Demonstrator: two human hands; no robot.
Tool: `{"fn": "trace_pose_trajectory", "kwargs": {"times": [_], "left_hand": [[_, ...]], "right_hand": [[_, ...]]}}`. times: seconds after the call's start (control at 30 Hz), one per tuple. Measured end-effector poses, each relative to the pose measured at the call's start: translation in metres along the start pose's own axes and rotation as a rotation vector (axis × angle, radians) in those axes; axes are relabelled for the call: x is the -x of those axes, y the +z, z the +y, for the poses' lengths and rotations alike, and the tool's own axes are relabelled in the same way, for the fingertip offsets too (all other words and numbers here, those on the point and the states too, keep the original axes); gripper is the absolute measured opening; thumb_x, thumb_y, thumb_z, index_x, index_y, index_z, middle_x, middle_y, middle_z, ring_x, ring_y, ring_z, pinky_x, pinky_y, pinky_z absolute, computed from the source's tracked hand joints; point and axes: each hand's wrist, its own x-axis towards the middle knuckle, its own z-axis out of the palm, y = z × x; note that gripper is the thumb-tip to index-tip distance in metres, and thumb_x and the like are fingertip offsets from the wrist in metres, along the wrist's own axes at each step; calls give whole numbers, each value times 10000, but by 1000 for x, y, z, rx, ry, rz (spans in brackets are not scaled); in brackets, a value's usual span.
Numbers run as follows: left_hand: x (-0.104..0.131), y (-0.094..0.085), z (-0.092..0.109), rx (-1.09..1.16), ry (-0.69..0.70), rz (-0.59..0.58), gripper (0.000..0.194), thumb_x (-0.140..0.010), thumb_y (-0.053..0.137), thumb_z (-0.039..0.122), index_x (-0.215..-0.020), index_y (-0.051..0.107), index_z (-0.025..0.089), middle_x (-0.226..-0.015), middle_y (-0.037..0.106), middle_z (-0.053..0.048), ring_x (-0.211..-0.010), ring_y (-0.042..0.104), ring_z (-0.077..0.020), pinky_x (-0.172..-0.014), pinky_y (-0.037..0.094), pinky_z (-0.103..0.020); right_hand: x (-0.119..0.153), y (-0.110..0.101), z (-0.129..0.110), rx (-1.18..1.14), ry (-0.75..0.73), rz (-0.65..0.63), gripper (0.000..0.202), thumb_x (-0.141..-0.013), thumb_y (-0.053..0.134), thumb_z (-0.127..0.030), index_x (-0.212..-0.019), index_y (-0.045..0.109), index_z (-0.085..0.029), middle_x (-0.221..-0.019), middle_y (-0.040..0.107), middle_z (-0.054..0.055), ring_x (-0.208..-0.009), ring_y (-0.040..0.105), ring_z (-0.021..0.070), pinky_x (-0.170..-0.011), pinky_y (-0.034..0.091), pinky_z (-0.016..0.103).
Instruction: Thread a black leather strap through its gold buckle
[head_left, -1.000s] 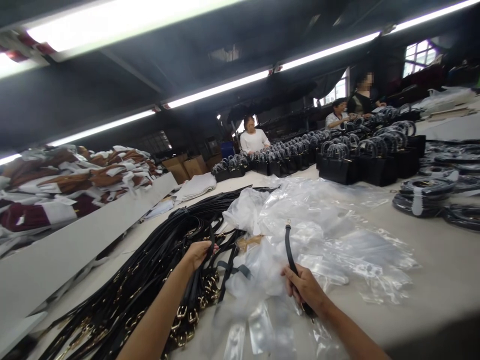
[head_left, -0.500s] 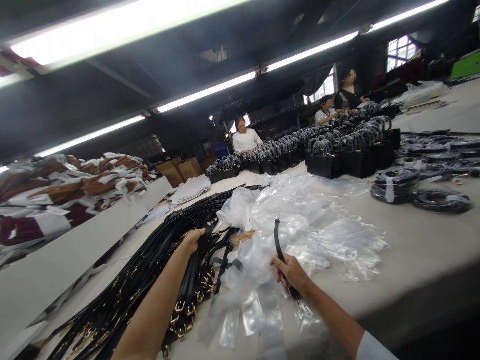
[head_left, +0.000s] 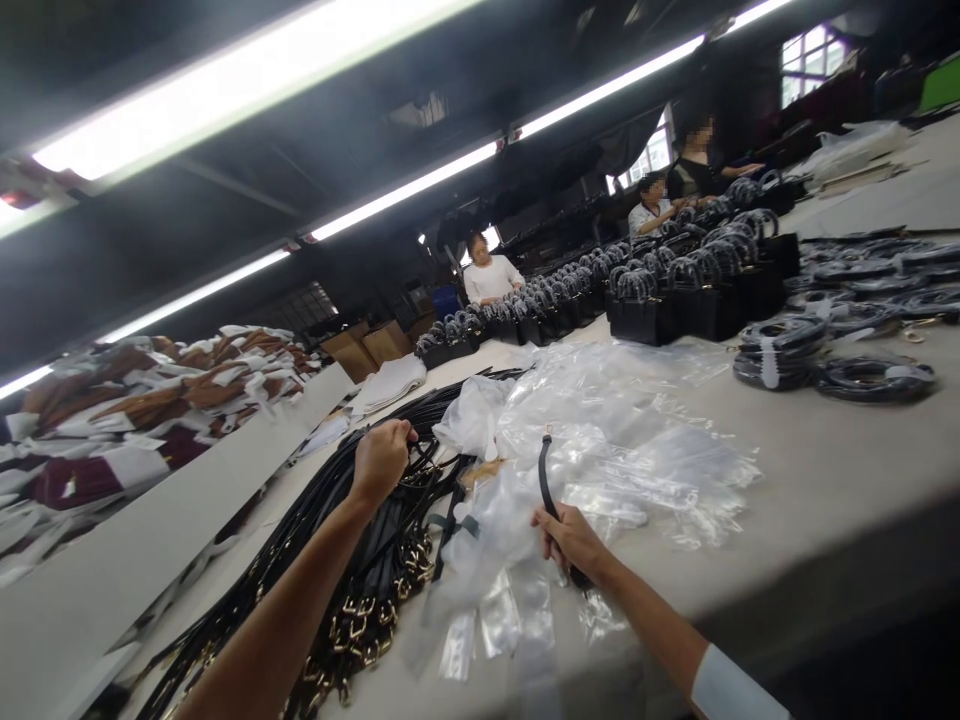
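Note:
My left hand (head_left: pixel 381 458) is closed around black straps at the top of a long pile of black leather straps with gold buckles (head_left: pixel 300 560) that runs down the left of the table. My right hand (head_left: pixel 568 540) grips a single black strap (head_left: pixel 545 480), whose end with a small gold clasp stands up above my fingers. Under and around that hand lies a heap of clear plastic bags (head_left: pixel 600 450).
Rows of black handbags (head_left: pixel 675 300) line the far table, with coiled black straps (head_left: pixel 795 350) to the right. Three people stand or sit behind the bags. Brown and maroon wrapped items (head_left: pixel 135 400) are stacked left, behind a white ledge (head_left: pixel 150 520).
My left hand has lifted and closed tighter on the strap pile, moving slightly up. My right hand with its strap has shifted a little left. The view has tilted.

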Motion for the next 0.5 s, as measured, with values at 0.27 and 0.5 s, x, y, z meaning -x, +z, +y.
{"fn": "trace_pose_trajectory", "kwargs": {"times": [0.27,0.5], "left_hand": [[178,-9,52,450,394,-199,321,-952,373,338,-721,570,234,-643,575,-34,-594,542,-163,-563,354,-296],[246,2,95,688,519,-449,346,-954,303,322,-955,640,244,-763,577,-120,-701,569,-203,-601,383,-349]], "right_hand": [[7,-2,-11,2,-13,-52,501,-774,580,-608,-817,623,-111,-462,580,-17,-286,357,49,-310,192,183],[35,9,-32,-44,82,-97,611,-837,485,-648,-860,703,-78,-660,705,102,-321,277,22,-346,132,210]]}}
